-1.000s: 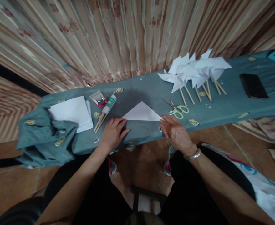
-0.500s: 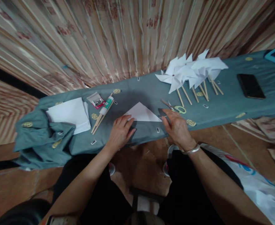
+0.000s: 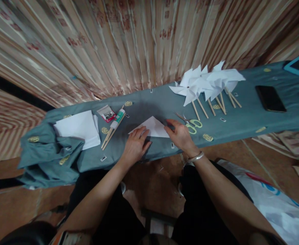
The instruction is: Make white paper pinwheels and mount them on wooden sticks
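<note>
A white sheet of paper folded into a triangle (image 3: 155,128) lies on the cloth-covered bench, its peak pointing away from me. Over its left part rests my left hand (image 3: 136,143), fingers stretched out and pressed on the paper. My right hand (image 3: 179,134) has thumb and forefinger closed at the triangle's right side, hiding that corner. Just beyond the right hand are scissors (image 3: 191,124) with light green handles, blades pointing left.
White paper pinwheels (image 3: 199,83) on wooden sticks lie at the back right, before a black phone (image 3: 270,98) and a blue-framed tablet (image 3: 289,68). Leftward are a glue tube (image 3: 118,119) on sticks (image 3: 109,137), a packet of small metal pieces (image 3: 106,113) and a paper stack (image 3: 78,127).
My right hand has moved left, from the triangle's right tip further onto the paper, uncovering more of the scissors. The left hand stays on the paper. The view has shifted slightly.
</note>
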`<state>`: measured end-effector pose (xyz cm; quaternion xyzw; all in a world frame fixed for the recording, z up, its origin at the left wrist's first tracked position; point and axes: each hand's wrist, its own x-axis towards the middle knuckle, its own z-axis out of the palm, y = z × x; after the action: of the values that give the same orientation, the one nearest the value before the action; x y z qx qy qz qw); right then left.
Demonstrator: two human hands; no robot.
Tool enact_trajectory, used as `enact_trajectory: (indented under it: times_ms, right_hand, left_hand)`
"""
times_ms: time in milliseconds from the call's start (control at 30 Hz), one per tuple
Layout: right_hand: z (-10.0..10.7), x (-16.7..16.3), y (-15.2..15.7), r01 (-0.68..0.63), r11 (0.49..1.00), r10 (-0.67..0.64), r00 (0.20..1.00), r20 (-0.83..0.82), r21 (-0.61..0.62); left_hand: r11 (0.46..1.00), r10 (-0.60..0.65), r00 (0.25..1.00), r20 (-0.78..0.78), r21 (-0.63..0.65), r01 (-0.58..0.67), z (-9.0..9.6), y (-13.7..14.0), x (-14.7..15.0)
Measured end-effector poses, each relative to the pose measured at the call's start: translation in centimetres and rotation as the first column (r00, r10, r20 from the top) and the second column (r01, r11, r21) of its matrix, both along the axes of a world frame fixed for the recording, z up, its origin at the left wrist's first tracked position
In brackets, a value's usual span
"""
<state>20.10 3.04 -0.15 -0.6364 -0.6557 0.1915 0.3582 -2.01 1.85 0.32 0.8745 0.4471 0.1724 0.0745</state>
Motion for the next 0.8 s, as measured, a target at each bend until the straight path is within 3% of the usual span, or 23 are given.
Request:
enact_trajectory:
  times_ms: [100,167,233,333,467,567,633,700,800]
  right_hand:
    - [-0.1,0.3,0.6,-0.004,0.988,-0.052,0.931,-0.362,-0.153]
    - [0.0,0.1,0.8,-0.075,0.96,-0.115,0.774,-0.623,-0.27]
    - [0.4,-0.3,0.7,-0.171,0.926,-0.172,0.6,-0.781,-0.336]
    - [1.5,-1.0,0.4,-0.308,0.876,-0.208,0.453,-0.867,-0.371]
    - [2.9,-1.6,0.3,-0.431,0.817,-0.222,0.378,-0.899,-0.383]
    - [3.3,-1.8,0.4,-0.429,0.832,-0.209,0.345,-0.915,-0.352]
    - [3.2,-1.8,0.4,-0.393,0.857,-0.195,0.351,-0.916,-0.333]
    - [3.0,-1.8,0.4,-0.36,0.873,-0.186,0.378,-0.907,-0.328]
    - [2.7,-1.8,0.3,-0.337,0.879,-0.188,0.407,-0.894,-0.338]
  left_hand:
    - [1.0,0.003,1.0,0.02,0.01,-0.003,-0.1,-0.1,-0.4]
    - [1.0,0.003,0.999,0.037,0.008,-0.003,-0.1,-0.2,-0.6]
    - [1.0,0.005,0.999,0.049,0.006,-0.006,-0.1,-0.2,-0.7]
    - [1.0,0.01,0.999,0.051,0.005,-0.01,0.1,0.0,-0.8]
    - [1.0,0.017,0.997,0.08,-0.015,-0.015,0.5,0.4,-1.1]
    - [0.999,0.021,0.975,0.222,-0.047,-0.011,1.2,0.7,-1.3]
    - [0.993,0.066,0.919,0.388,-0.113,-0.023,1.6,0.9,-1.4]
    - [0.965,0.189,0.803,0.565,-0.26,-0.044,1.9,0.9,-1.4]
    - [0.83,0.458,0.536,0.709,-0.557,0.028,2.1,0.9,-1.2]
